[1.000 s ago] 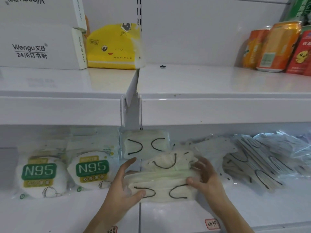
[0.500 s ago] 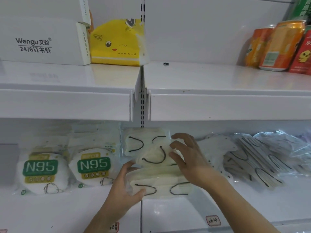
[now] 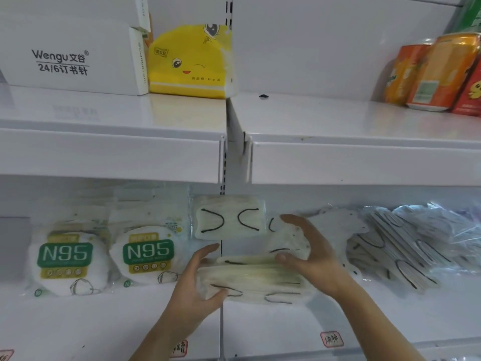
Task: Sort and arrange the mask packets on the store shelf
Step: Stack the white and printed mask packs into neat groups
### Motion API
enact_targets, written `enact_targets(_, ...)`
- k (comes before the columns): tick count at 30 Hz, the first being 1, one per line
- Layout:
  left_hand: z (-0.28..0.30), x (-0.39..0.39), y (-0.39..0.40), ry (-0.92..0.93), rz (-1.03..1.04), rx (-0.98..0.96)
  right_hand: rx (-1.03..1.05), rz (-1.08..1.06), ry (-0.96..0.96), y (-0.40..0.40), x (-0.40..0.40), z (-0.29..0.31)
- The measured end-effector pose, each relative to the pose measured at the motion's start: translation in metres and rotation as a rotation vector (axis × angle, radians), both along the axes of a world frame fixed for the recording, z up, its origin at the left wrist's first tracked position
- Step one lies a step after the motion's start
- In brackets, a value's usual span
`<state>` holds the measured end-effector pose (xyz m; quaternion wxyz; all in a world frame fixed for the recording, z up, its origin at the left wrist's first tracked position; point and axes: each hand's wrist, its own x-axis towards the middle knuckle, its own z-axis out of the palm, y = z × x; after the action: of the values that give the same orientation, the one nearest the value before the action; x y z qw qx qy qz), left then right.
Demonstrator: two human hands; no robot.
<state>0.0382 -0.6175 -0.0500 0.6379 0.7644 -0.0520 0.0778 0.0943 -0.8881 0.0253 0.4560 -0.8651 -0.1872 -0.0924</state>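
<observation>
Lower shelf (image 3: 390,316), near its front edge, at the seam between the 2 shelf bays: a stack of cream mask packets (image 3: 255,280) with black ear loops, in clear film.

Left hand (image 3: 192,287) grips the stack's left end, thumb curled under the front edge, fingers (image 3: 205,252) reaching up its back side. Right hand (image 3: 312,254) cups the right end, thumb on top of the stack, fingers spread over a loose packet (image 3: 289,243) that rides crooked on top.

1 more cream packet (image 3: 229,217) stands upright against the shelf's back wall, just behind the stack. Left of it, 2 N95 packs (image 3: 148,254) stand side by side. Toward the right end of the shelf, a slumped fan of white mask packets (image 3: 390,248).

Handling, my reading: light, soft, compressible goods. The film looks slick, so packets likely slide over each other and the stack shears if squeezed from 1 side only. Best held at both short ends, with pressure from above to keep the layers square. Nothing fragile, though hard pinching would crease the masks. The top packet looks the likeliest to slip free.
</observation>
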Motion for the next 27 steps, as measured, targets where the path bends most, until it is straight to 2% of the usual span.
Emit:
enact_targets(4, 0.001, 0.001, 0.001, -0.035, 0.021, 0.001, 0.009, 0.241, 0.261, -0.026, -0.008, -0.028)
enact_targets(9, 0.002, 0.002, 0.0, -0.016, 0.034, -0.014, 0.276, 0.333, 0.435, -0.036, -0.017, -0.029)
enact_targets(11, 0.004, 0.001, -0.001, 0.007, 0.036, -0.006, 0.189, 0.336, 0.435, -0.037, -0.022, -0.029)
enact_targets(13, 0.007, -0.001, -0.005, 0.03, 0.028, -0.006, 0.037, 0.2, 0.359, -0.029, -0.022, -0.038)
enact_targets(15, 0.008, -0.002, -0.007, 0.048, 0.041, -0.001, 0.088, 0.056, 0.294, -0.013, -0.02, -0.05)
enact_targets(19, 0.007, -0.006, -0.006, 0.055, 0.066, -0.018, 0.271, -0.051, 0.281, -0.003, -0.02, -0.053)
enact_targets(24, 0.016, -0.017, -0.018, 0.065, 0.049, 0.036, 0.245, 0.092, 0.325, -0.022, -0.023, -0.043)
enact_targets(27, 0.014, -0.015, -0.022, 0.102, 0.07, 0.035, 0.224, 0.108, 0.348, -0.022, -0.023, -0.048)
